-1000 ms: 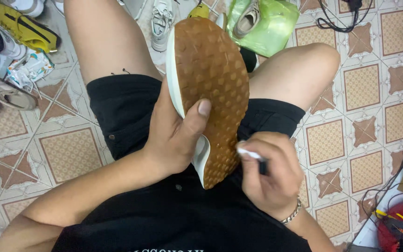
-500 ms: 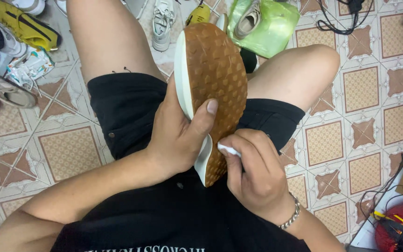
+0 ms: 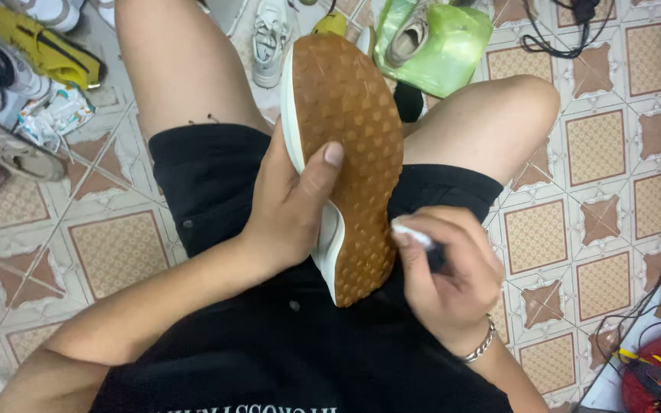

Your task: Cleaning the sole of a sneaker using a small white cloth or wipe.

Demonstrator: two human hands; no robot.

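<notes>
Gripping a shoe [image 3: 350, 153] sole-up over the lap, the left hand [image 3: 292, 206] is wrapping its white edge, thumb lying across the brown studded sole. Beside the shoe's heel, the right hand [image 3: 449, 268] is pinching a small white pad [image 3: 409, 231] against the sole's edge. Beyond the shoe's toe a green bag [image 3: 445, 50] is lying on the tiled floor [image 3: 613, 153].

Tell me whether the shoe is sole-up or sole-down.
Sole-up: the shoe shows its brown studded sole to the camera, held by the left hand.

Single head-worn view only. Looks steeply down, close over lap and both hands, tiled floor [image 3: 116, 252] filling frame edges.
</notes>
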